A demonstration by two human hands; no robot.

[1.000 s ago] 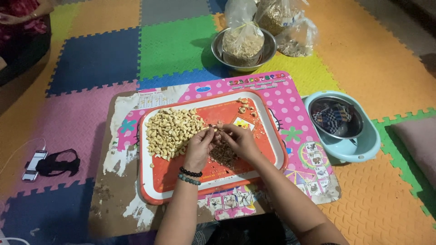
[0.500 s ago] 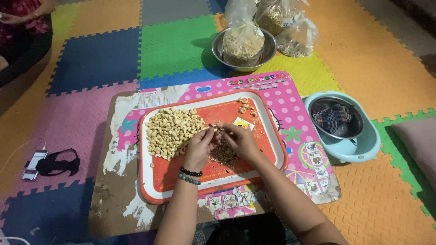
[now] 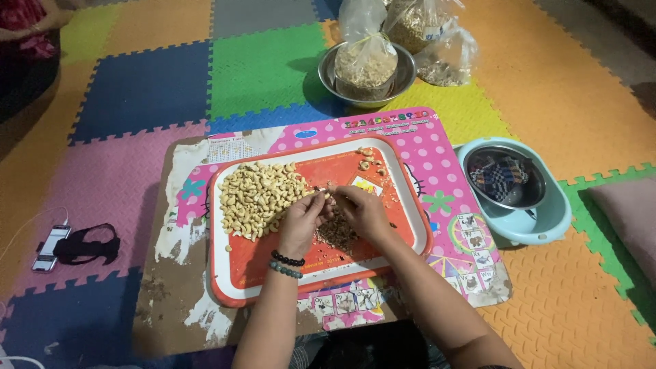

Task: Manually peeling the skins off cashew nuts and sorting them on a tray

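Over the middle of the red tray (image 3: 239, 277), the left hand (image 3: 301, 222) and the right hand (image 3: 362, 210) meet fingertip to fingertip. The fingers of both hands are pinched together on one small nut (image 3: 327, 196), held just above the tray surface. The nut is mostly covered by the fingertips, so its condition cannot be told.

Directly below the hands, a small pile of dark brown skins (image 3: 336, 234) lies on the tray. To the left of the hands, a heap of pale cashew nuts (image 3: 256, 198) covers the upper left part of the tray, with its edge touching the left hand. A few loose nuts (image 3: 369, 158) lie near the far right corner of the tray.

The left wrist carries two bead bracelets (image 3: 286, 264).

The tray rests on a worn pink lap board (image 3: 437, 154), which lies on a floor of coloured foam tiles (image 3: 143, 82). A light blue basin (image 3: 547, 219) holding a metal bowl stands just beside the board on the right. Beyond the board, a steel bowl (image 3: 403, 68) holds a clear bag of nuts (image 3: 365, 61). A phone (image 3: 51, 246) lies well apart on the left.
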